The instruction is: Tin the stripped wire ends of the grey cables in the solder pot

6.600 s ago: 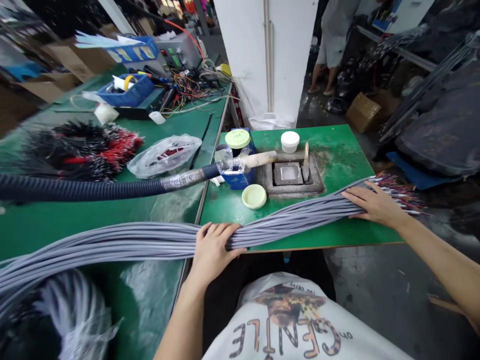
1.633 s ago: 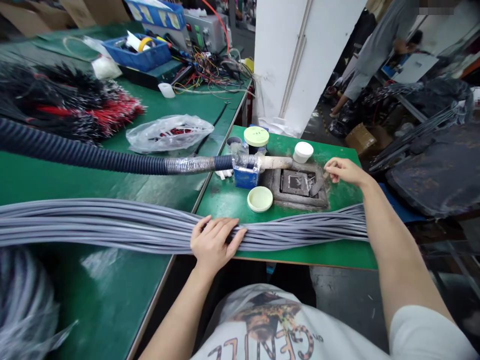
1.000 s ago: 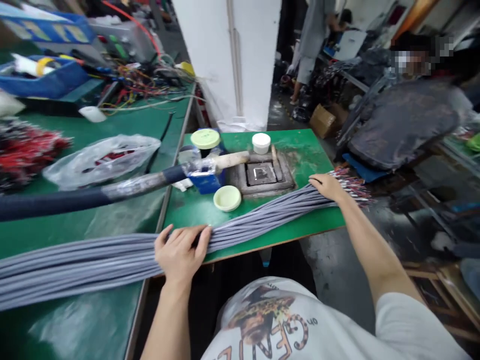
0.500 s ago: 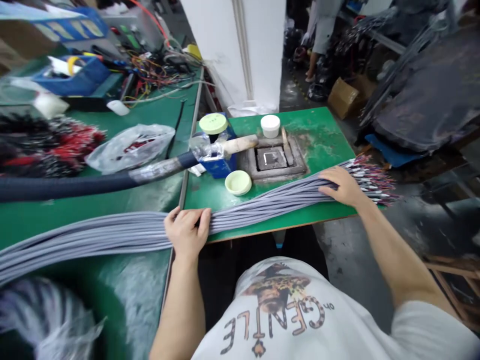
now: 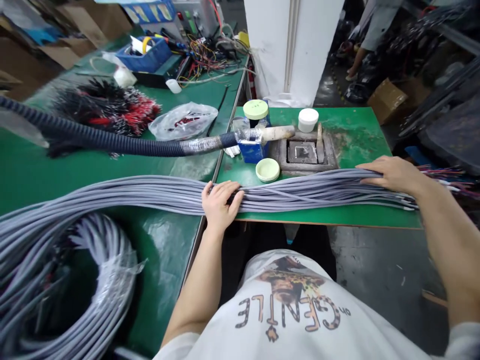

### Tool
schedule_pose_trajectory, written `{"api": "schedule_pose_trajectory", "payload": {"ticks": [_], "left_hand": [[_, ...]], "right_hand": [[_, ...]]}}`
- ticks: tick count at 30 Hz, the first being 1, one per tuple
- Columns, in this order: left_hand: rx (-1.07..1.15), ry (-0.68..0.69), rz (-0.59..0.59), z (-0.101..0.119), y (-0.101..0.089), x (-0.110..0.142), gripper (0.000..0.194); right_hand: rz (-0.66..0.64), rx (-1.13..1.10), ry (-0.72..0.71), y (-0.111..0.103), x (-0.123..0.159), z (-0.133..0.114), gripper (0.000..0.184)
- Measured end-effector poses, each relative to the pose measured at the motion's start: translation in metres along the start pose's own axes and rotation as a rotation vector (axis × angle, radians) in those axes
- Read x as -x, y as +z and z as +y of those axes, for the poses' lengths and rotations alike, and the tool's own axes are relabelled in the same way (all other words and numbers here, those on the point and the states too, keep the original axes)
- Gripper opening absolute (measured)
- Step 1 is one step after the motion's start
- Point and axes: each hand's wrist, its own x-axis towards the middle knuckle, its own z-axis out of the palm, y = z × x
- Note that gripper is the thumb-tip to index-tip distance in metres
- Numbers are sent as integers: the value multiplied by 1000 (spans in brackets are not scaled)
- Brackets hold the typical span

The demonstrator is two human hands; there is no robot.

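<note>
Two green tables [image 5: 362, 120] meet, and a long grey cable bundle [image 5: 285, 198] lies across both, its coloured wire ends [image 5: 446, 175] out past the right edge. Behind it stretches a ribbed hose [image 5: 142, 145]; a wrapped cable coil [image 5: 120, 280] sits at left. Near a square frame [image 5: 330, 155], the left hand [image 5: 220, 204] clasps the bundle mid-length, and the right hand [image 5: 397, 174] curls over it by the wire ends. A white tub [image 5: 308, 121] stands beside a scraper [image 5: 320, 144].

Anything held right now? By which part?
Left hand lies across the grey cable bundle partway along; right hand is on it near the coloured wire ends. Grip or mere contact can't be told: the bundle's underside is hidden.
</note>
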Motion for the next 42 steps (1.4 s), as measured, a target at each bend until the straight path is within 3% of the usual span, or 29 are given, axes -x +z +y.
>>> {"api": "schedule_pose_trajectory", "payload": {"ticks": [3,5,7,9,12,15,18,22,26,29,31,33,35,37,38,39,42], "left_hand": [[18,-19,1,5,-5,2,19],[77,-17,18,19,-6,4,17],[183,48,-7,43,-4,8,13],[308,184,-120,72,5,13,11],[411,338,-223,111,26,21,15],[374,373,-295,129,43,26,21],[323,367,-332,131,49,26,24],[258,371,-372,132,49,22,27],[186,406,-447,138,49,15,28],[120,418,-500,145,51,11,31],[75,406,-513,149,53,10,33],[44,397,-519,152,55,10,32],[42,416,-535,156,57,10,29],[57,451,-553,162,59,11,30],[63,466,-558,166,60,11,34],[64,473,-558,170,61,11,40],[33,460,-569,183,65,9,52]], "right_hand": [[56,21,-39,1,0,1,48],[170,22,-19,2,12,-11,50],[344,18,20,4,28,-36,41],[445,-13,21,10,42,-71,22],[275,-23,-104,27,49,-118,22],[273,-11,-82,41,44,-140,21],[223,-111,-84,36,43,-142,19],[121,-153,-36,-4,65,-131,24],[326,81,-110,-47,82,-96,35],[443,281,-51,-47,64,-70,34],[350,282,-50,-30,44,-60,36],[284,222,-24,-11,33,-61,33],[365,83,51,3,35,-76,29],[493,-146,157,9,51,-104,25],[498,-292,211,12,62,-120,24],[429,-457,264,14,73,-137,24],[-17,-931,292,33,96,-181,25]]}}
